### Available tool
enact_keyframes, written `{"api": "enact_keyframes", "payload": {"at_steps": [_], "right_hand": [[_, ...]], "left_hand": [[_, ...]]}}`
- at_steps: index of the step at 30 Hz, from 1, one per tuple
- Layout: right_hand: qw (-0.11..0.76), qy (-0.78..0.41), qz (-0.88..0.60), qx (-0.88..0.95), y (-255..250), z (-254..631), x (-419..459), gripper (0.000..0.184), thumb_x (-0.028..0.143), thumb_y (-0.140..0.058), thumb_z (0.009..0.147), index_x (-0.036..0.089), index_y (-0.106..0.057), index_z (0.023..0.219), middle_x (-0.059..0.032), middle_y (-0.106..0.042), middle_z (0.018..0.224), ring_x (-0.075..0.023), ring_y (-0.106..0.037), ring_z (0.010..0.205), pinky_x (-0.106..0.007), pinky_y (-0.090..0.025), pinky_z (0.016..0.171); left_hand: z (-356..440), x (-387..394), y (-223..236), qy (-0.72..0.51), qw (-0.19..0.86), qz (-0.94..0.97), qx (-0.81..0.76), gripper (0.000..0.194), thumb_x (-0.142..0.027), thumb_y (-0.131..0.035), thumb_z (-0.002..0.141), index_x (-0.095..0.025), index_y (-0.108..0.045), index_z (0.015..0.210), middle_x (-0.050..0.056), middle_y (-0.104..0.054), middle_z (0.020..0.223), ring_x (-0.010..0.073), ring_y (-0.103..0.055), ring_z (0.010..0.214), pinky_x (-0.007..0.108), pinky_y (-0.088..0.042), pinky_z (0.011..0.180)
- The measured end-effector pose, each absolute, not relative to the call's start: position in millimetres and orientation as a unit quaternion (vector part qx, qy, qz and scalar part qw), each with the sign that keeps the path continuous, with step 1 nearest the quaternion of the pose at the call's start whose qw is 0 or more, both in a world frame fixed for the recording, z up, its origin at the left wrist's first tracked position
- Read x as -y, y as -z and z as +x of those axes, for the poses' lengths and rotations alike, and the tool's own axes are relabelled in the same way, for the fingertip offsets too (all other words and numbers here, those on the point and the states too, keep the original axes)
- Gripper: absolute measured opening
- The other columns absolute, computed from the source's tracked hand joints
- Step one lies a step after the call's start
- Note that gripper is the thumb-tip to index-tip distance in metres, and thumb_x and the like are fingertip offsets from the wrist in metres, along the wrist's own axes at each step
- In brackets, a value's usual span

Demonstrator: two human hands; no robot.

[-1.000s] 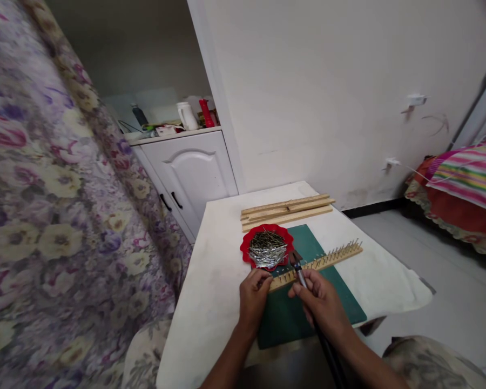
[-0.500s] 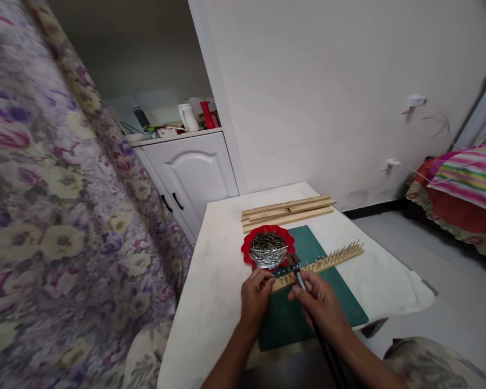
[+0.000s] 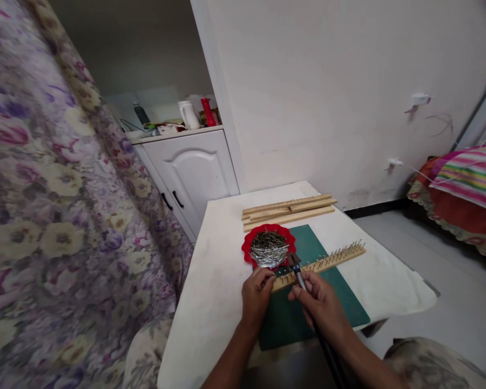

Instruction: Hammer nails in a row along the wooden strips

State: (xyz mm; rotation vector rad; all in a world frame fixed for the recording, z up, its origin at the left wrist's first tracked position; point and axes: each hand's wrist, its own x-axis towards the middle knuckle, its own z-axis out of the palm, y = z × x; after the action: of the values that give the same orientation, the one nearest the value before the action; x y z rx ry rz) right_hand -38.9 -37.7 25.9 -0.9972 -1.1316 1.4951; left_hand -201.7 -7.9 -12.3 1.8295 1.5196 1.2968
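Note:
A wooden strip (image 3: 328,262) studded with a row of nails lies across a green cutting mat (image 3: 328,302). My left hand (image 3: 256,297) is closed at the strip's near end, fingertips pinched on it; whether a nail is between them I cannot make out. My right hand (image 3: 322,303) grips a small hammer (image 3: 297,273) by its dark handle, with the head resting just above the strip beside my left fingers. A red dish (image 3: 247,249) heaped with loose nails (image 3: 268,248) stands right behind the strip.
Several bare wooden strips (image 3: 288,209) lie stacked at the table's far side. The white table (image 3: 210,281) stands between a floral curtain (image 3: 56,216) on the left and a white wall. A white cabinet (image 3: 190,167) stands behind; striped bedding (image 3: 470,178) is at right.
None beyond a slight shift of the camera; both hands and the hammer stay at the near end of the strip.

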Motion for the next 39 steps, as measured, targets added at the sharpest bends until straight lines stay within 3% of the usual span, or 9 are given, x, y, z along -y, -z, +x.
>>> {"api": "enact_keyframes", "payload": {"at_steps": [9, 23, 39], "right_hand": [[0.482, -0.618, -0.401, 0.474, -25.1, -39.0, 38.4, 0.024, 0.04, -0.06, 0.078, 0.02, -0.047, 0.082, 0.0086, -0.059, 0.06, -0.0013, -0.034, 0.022, -0.013, -0.024, 0.023], [0.422, -0.659, -0.346, 0.518, -22.5, -53.3, 39.6, 0.024, 0.041, -0.055, 0.082, 0.019, -0.048, 0.089, 0.0018, -0.067, 0.072, -0.0002, -0.035, 0.024, -0.012, -0.023, 0.024], [0.413, -0.659, -0.349, 0.523, -24.5, -52.8, 40.0, 0.022, 0.039, -0.056, 0.081, 0.02, -0.048, 0.088, 0.0051, -0.064, 0.067, -0.0001, -0.034, 0.023, -0.012, -0.022, 0.024]], "left_hand": [[-201.3, 8.8, 14.7, -0.446, 0.192, 0.67, -0.561, 0.012, -0.021, -0.052, 0.08, -0.02, -0.063, 0.074, 0.0, -0.062, 0.077, 0.013, -0.057, 0.072, 0.022, -0.043, 0.067], [-202.7, 6.2, 23.2, -0.422, 0.183, 0.667, -0.587, 0.013, -0.016, -0.049, 0.075, -0.02, -0.062, 0.072, -0.002, -0.059, 0.074, 0.0114, -0.053, 0.066, 0.02, -0.039, 0.061], [-202.7, 7.0, 22.5, -0.414, 0.178, 0.662, -0.599, 0.013, -0.015, -0.05, 0.075, -0.019, -0.061, 0.07, -0.001, -0.058, 0.071, 0.0121, -0.053, 0.066, 0.022, -0.039, 0.06]]}}
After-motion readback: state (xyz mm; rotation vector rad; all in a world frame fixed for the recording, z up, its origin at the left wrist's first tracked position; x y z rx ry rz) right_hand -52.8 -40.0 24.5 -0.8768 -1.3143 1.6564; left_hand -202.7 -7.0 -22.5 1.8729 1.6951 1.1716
